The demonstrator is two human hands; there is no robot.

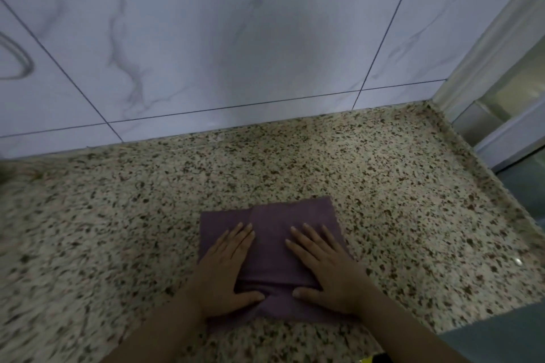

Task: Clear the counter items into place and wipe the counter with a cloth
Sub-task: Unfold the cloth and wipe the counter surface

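A purple cloth, folded into a rough rectangle, lies flat on the speckled granite counter near its front middle. My left hand presses palm-down on the cloth's left part, fingers spread and pointing toward the wall. My right hand lies flat on the cloth's right part in the same way. The thumbs of both hands point toward each other over the cloth's near edge. Neither hand grips the cloth; both rest on top of it.
A white marble-patterned tiled wall rises behind the counter. At the right the counter ends in a rounded edge, with a pale frame and floor beyond it. A dark curved mark shows on the wall at the far left.
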